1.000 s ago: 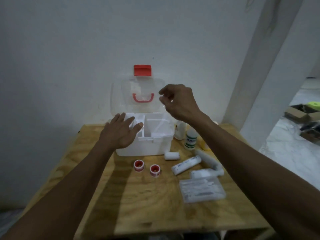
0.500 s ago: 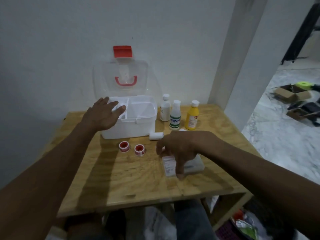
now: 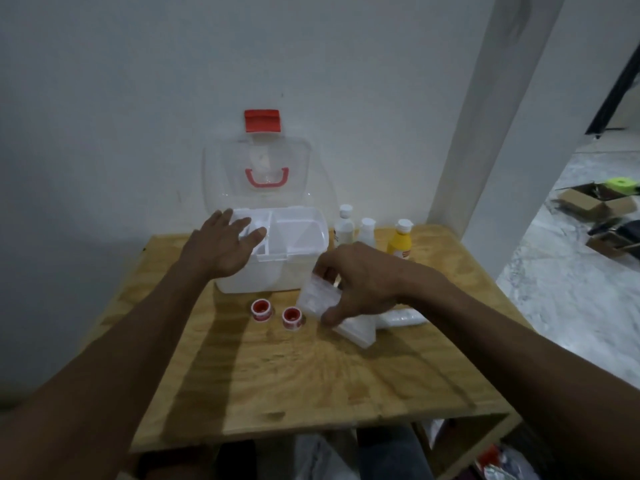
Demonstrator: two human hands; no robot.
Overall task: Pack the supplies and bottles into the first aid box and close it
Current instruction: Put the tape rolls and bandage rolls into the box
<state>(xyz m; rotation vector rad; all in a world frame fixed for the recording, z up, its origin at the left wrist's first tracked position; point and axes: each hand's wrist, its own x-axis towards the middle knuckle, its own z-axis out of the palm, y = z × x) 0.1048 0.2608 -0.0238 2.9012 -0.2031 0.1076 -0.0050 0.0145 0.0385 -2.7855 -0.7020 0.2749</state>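
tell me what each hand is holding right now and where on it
The right hand holds a clear plastic packet, fingers over its top edge and thumb under its lower edge. The left hand holds nothing; it rests flat on the open first aid box.

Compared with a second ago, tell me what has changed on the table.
The right hand came down from the lid, gripped the clear packet and is tilting it up off the table. The left hand stays on the box; the tape rolls haven't moved.

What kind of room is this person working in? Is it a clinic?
Probably not a clinic; more likely a home or storage corner. A bare plywood table stands against a plain white wall, and open cardboard boxes sit on the marble-patterned floor behind.
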